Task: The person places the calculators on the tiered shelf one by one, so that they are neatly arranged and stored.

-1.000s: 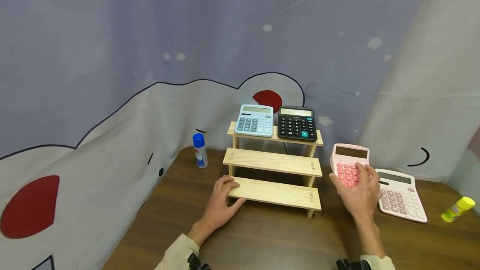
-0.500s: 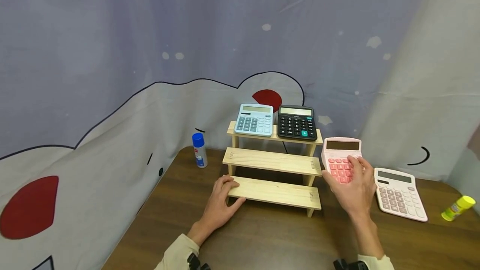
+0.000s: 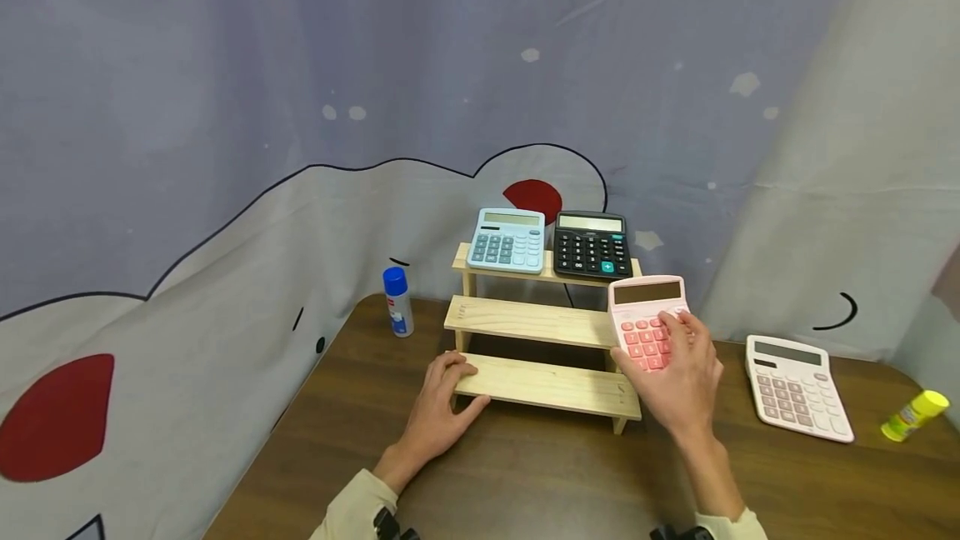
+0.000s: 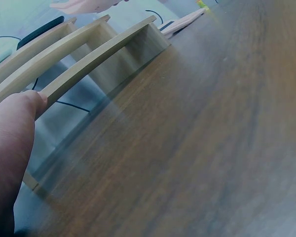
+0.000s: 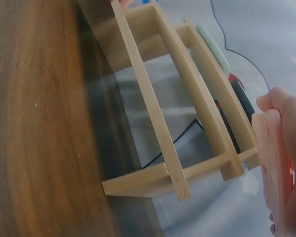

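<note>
A three-tier wooden display stand (image 3: 551, 382) stands on the table. My left hand (image 3: 437, 415) holds the left end of its lowest shelf, fingers over the top and thumb at the front edge; the left wrist view shows that thumb (image 4: 27, 101) against the wood. My right hand (image 3: 682, 377) grips a pink calculator (image 3: 647, 292) by its sides, keys facing me. It is raised, overlapping the right end of the middle shelf in the head view. A light blue calculator (image 3: 507, 240) and a black calculator (image 3: 592, 245) lean side by side on the top shelf.
A white-and-pink calculator (image 3: 798, 390) lies on the table (image 3: 555, 482) at the right, with a yellow glue stick (image 3: 915, 416) beyond it. A blue-capped bottle (image 3: 398, 302) stands left of the stand. A patterned cloth (image 3: 225, 273) hangs behind.
My right hand has carried the pink calculator leftward, from beside the white-and-pink calculator to the stand's right end. My left hand has stayed on the lowest shelf.
</note>
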### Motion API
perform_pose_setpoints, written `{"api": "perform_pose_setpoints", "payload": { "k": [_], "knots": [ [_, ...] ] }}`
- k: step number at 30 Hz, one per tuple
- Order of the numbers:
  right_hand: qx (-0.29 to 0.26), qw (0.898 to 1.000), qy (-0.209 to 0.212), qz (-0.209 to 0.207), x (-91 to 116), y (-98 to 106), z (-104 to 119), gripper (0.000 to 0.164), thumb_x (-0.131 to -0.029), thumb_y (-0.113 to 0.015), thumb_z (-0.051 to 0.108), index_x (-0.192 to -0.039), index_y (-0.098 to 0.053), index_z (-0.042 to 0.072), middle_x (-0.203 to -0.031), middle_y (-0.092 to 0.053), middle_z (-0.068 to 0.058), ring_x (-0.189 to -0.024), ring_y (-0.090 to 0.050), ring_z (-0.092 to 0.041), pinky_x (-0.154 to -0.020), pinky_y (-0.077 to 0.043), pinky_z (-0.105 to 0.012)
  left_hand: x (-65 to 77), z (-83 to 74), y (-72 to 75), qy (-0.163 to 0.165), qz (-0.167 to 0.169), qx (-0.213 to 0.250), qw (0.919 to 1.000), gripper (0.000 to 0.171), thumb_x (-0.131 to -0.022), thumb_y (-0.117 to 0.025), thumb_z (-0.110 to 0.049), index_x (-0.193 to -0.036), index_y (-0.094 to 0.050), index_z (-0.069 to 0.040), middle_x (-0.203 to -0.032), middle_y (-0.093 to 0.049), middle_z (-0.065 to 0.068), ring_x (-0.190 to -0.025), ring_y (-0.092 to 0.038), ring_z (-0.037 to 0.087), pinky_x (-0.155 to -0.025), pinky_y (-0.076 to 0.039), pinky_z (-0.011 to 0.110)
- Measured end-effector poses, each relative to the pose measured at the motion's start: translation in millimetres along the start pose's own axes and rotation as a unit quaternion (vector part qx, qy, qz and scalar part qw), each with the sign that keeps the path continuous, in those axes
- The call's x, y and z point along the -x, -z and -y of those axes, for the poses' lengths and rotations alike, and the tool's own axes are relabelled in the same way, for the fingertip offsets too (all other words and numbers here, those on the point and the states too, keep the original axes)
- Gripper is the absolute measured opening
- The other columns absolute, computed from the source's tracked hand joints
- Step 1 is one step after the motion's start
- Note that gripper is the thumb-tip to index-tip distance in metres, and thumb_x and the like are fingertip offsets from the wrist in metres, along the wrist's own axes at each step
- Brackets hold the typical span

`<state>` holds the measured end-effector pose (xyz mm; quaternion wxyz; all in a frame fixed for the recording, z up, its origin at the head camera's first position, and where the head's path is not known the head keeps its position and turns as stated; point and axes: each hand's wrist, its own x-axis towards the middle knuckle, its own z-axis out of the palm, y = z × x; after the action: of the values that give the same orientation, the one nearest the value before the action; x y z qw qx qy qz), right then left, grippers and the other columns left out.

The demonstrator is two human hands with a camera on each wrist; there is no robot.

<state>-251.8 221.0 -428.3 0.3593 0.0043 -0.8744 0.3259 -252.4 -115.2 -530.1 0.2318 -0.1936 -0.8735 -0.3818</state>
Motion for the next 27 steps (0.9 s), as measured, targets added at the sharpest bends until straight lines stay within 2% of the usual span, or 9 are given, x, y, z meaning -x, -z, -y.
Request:
{"api": "perform_pose_setpoints", "payload": {
  "k": [6, 14, 27],
  "knots": [
    [-0.001, 1.000, 0.001, 0.010, 4, -5, 5, 0.083, -0.062, -0.089, 0.040, -0.130, -0.058, 0.004, -0.141, -0.043, -0.024, -0.122, -0.044, -0.045, -0.094, -0.030, -0.059, 0.0, -0.5, 0.0, -0.013, -0.006, -0.001, 0.9999, 0.040, -0.087, -0.077, -0.038, -0.118, -0.062, -0.018, -0.135, -0.049, 0.004, -0.132, -0.044, 0.024, -0.105, -0.045, 0.051],
    [0.002, 1.000, 0.018, 0.024, 12, -16, 13, 0.083, -0.062, -0.088, 0.043, -0.129, -0.058, 0.005, -0.139, -0.044, -0.023, -0.123, -0.043, -0.044, -0.094, -0.030, -0.060, 1.1, 0.3, 0.0, -0.015, -0.006, -0.006, 0.9999, 0.039, -0.088, -0.076, -0.039, -0.119, -0.061, -0.019, -0.135, -0.049, 0.004, -0.132, -0.043, 0.024, -0.103, -0.045, 0.051],
    [0.006, 0.997, 0.059, 0.045, 26, -35, 32, 0.085, -0.060, -0.088, 0.048, -0.128, -0.059, 0.008, -0.138, -0.047, -0.020, -0.125, -0.044, -0.041, -0.094, -0.031, -0.056, 0.7, -0.3, -1.3, 0.023, 0.013, 0.006, 0.9996, 0.039, -0.089, -0.073, -0.045, -0.119, -0.061, -0.022, -0.136, -0.048, 0.001, -0.140, -0.038, 0.024, -0.110, -0.041, 0.053]
  ]
}}
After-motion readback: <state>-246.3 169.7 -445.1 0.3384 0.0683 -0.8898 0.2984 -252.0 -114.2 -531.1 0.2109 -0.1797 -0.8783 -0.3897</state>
